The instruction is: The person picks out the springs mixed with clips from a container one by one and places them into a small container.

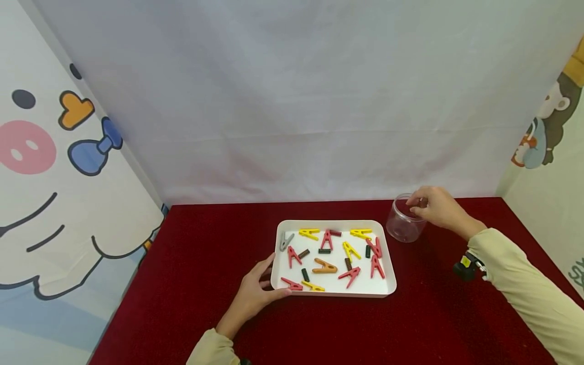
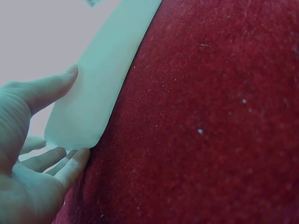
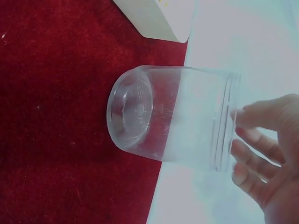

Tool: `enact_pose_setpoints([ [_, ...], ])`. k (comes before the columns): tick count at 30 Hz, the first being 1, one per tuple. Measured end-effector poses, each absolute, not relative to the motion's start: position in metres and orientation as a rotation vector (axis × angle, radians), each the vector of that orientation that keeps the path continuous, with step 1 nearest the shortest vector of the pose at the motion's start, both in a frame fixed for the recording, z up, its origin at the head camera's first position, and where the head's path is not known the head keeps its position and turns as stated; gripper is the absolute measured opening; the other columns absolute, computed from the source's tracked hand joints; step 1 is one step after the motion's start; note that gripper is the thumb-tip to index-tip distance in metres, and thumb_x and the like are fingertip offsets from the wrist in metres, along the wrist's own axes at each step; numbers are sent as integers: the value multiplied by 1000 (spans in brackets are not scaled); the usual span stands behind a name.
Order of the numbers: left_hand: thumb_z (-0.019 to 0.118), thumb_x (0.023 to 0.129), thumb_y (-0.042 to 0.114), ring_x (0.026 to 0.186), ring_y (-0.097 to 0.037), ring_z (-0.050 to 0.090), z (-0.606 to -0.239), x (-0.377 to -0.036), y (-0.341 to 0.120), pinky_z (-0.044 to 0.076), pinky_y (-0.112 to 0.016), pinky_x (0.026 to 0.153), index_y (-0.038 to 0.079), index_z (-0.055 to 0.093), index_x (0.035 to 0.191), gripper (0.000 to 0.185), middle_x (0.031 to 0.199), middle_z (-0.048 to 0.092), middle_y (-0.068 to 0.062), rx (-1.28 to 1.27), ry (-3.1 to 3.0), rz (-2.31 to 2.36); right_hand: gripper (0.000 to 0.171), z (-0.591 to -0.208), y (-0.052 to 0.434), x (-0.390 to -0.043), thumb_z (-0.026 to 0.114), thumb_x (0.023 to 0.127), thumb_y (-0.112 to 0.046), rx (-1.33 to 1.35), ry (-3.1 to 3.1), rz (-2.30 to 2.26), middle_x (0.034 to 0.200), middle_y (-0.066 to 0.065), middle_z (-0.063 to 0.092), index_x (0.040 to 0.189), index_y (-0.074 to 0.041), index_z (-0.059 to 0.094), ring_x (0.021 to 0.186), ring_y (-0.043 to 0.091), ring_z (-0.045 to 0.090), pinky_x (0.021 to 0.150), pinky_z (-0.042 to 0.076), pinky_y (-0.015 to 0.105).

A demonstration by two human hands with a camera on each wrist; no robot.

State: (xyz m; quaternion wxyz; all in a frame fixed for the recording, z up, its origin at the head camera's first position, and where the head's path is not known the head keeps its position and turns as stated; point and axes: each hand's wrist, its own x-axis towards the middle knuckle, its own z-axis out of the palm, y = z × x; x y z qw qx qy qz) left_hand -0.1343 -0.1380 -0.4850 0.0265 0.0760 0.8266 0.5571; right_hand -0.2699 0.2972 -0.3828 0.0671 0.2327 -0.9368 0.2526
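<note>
All the clips point(image 1: 336, 258) sit in the tray point(image 1: 390, 284) my left hand point(image 1: 255, 299) steadies; right hand point(image 1: 435, 205) pinches the empty jar's point(image 1: 403, 225) rim.

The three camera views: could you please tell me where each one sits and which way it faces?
Head: above, looking forward and down at the white rectangular plastic tray of clothes-peg parts on red cloth; both hands and sleeves show.
Left wrist: low beside the left hand, facing the tray's corner.
Right wrist: by the right hand, facing the clear plastic jar.
Head and left wrist share the tray.
</note>
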Motion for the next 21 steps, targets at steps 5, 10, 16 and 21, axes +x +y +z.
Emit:
enact_pose_setpoints([
  [5, 87, 68, 22, 118, -31, 50, -495, -138, -141, 50, -33, 88, 6, 36, 146, 95, 134, 45, -18, 234, 2559, 1718, 8, -376, 296, -266, 68, 77, 4, 671, -2809, 707, 77, 9, 64, 84, 1, 70, 65, 19, 51, 55, 43, 31],
  [10, 87, 68, 24, 118, -30, 50, -494, -139, -140, 50, -32, 88, 8, 35, 146, 96, 134, 46, -16, 230, 2553, 1717, 8, -370, 295, -262, 69, 77, 4, 682, -2787, 720, 76, 7, 63, 84, 0, 71, 64, 18, 51, 52, 43, 29],
  [16, 87, 68, 21, 117, -30, 50, -493, -137, -140, 50, -34, 88, 8, 36, 146, 94, 133, 46, -17, 231, 2544, 1734, 8, -367, 290, -260, 73, 75, 3, 741, -2707, 725, 77, 7, 65, 81, -2, 71, 65, 18, 54, 52, 45, 27],
  [21, 87, 68, 20, 117, -31, 50, -492, -137, -140, 50, -35, 88, 8, 37, 146, 93, 133, 46, -17, 236, 2528, 1760, 11, -366, 285, -259, 75, 72, 4, 793, -2643, 732, 77, 5, 65, 79, -4, 71, 65, 17, 56, 54, 46, 28],
])
